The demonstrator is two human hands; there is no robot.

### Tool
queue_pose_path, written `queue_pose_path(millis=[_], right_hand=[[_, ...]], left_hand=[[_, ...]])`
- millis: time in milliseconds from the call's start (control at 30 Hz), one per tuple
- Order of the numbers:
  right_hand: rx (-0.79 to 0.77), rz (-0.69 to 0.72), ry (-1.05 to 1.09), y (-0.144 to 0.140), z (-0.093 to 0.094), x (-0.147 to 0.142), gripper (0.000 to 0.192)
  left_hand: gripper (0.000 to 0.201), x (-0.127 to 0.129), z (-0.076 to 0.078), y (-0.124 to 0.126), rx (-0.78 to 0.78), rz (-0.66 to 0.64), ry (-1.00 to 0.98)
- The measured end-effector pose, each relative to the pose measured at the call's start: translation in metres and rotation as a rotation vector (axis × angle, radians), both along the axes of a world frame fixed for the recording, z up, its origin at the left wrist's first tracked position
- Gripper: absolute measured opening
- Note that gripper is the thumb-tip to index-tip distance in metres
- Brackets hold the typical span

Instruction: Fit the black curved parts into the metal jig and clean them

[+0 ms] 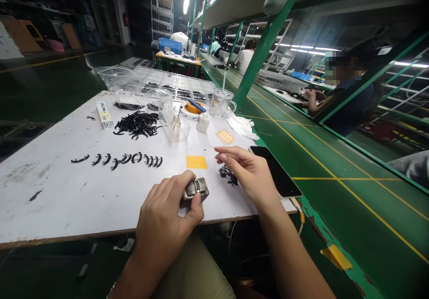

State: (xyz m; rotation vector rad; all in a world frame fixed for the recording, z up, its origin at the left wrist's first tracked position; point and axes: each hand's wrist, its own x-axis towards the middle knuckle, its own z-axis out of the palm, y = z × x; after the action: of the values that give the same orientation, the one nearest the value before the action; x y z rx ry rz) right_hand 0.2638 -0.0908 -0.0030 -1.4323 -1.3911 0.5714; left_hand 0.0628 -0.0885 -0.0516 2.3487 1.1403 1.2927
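My left hand [167, 214] is closed round a small grey metal block [202, 191] at the table's front edge, thumb and forefinger on its top. A dark curved piece [197, 185] sits in the top of the block. Right of it, my right hand [246, 169] is raised in a pinch on a thin stick [212, 147], whose tip points left; its exact kind is hard to make out. Below those fingers lies a heap of tiny black parts [228, 174]. A yellow square sheet [196, 162] lies just behind the block.
Black curved pieces lie in a row [125, 158] and a pile [137, 124] at left. Behind stand a clear plastic holder [179, 133], a white bottle [203, 123], a glass mug [221, 102] and wooden sticks [224, 136]. A phone [278, 174] lies right, beside a green conveyor [321, 156]; a co-worker [351, 93] sits beyond.
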Motion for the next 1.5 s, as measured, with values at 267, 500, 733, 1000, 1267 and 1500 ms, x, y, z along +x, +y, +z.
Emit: queue_pose_path(millis=[267,500,733,1000,1267,1500], right_hand=[[-0.096,-0.034,-0.198,0.017,-0.002,-0.016,0.017],[-0.148,-0.141,-0.236,0.025,-0.012,-0.015,0.012],[-0.172,-0.152,-0.237,0.025,-0.013,-0.017,0.011],[-0.126,-0.149,-0.205,0.023,-0.012,-0.019,0.009],[0.060,0.044,0.468,-0.005,-0.015,-0.031,0.009],[0.198,-0.062,0.495,-0.026,-0.034,-0.054,0.008]], left_hand=[[0.018,0.004,-0.001,-0.002,0.001,0.017,-0.034],[0.019,0.004,-0.001,-0.002,-0.005,0.007,-0.038],[0.019,0.004,-0.001,-0.001,0.003,0.003,-0.038],[0.019,0.003,-0.001,-0.001,0.004,0.002,-0.030],[0.019,0.000,0.006,-0.002,-0.136,-0.045,-0.069],[0.019,-0.002,0.012,-0.002,-0.234,-0.079,-0.109]])
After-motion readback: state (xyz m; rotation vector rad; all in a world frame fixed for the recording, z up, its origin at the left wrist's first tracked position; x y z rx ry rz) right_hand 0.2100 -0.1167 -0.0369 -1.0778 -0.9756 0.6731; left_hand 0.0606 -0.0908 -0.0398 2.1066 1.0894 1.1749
